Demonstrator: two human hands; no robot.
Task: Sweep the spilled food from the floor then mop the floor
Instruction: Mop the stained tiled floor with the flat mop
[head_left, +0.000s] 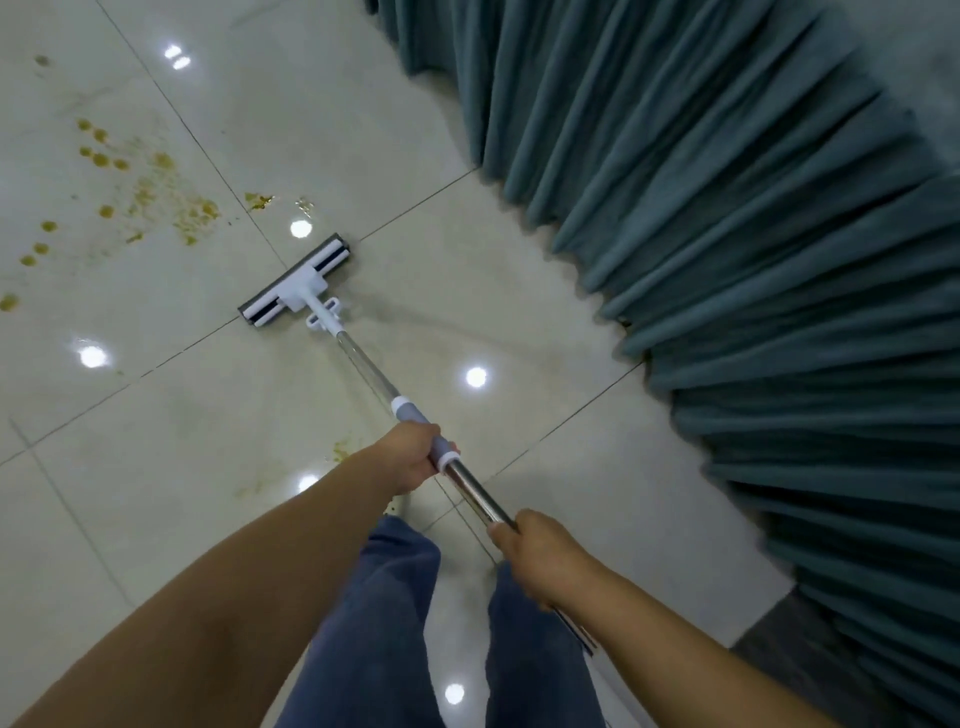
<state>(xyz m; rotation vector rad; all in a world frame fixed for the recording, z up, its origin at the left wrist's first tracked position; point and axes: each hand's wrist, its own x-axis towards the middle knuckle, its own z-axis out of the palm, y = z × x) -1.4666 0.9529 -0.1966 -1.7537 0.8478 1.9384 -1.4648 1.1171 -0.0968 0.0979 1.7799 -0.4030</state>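
A mop with a white and grey flat head rests on the glossy cream tiled floor, its metal handle running back toward me. My left hand grips the grey collar of the handle. My right hand holds the bare metal shaft lower down, nearer my body. Yellow-brown food stains spot the tiles to the left of and beyond the mop head. A smaller smear lies just left of my left hand.
A pleated teal curtain hangs along the right side, its hem touching the floor. My legs in blue trousers stand below the handle. A dark strip of flooring shows at the lower right. Ceiling lights reflect off the tiles.
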